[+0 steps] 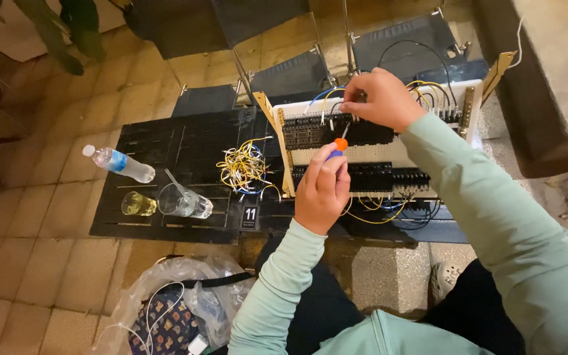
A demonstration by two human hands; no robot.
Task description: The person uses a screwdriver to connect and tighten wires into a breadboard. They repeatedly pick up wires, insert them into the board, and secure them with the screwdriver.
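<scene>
A white perforated wiring panel [379,152] with rows of black terminal blocks [336,133] leans on a black slatted table [165,154]. My left hand [322,189] grips a small screwdriver [338,147] with an orange and blue handle, its tip pointing up at the upper terminal row. My right hand [379,98] pinches a wire at the top of that row, fingers closed on it. Yellow, blue and black wires [432,89] loop over the panel's upper right, and more hang below it.
A tangle of yellow and white wires [244,167] lies left of the panel. A water bottle [118,163], a glass of yellowish drink [138,204] and a tipped glass [185,202] sit on the table's left. Chairs [290,73] stand behind. A plastic bag [172,309] rests on the floor.
</scene>
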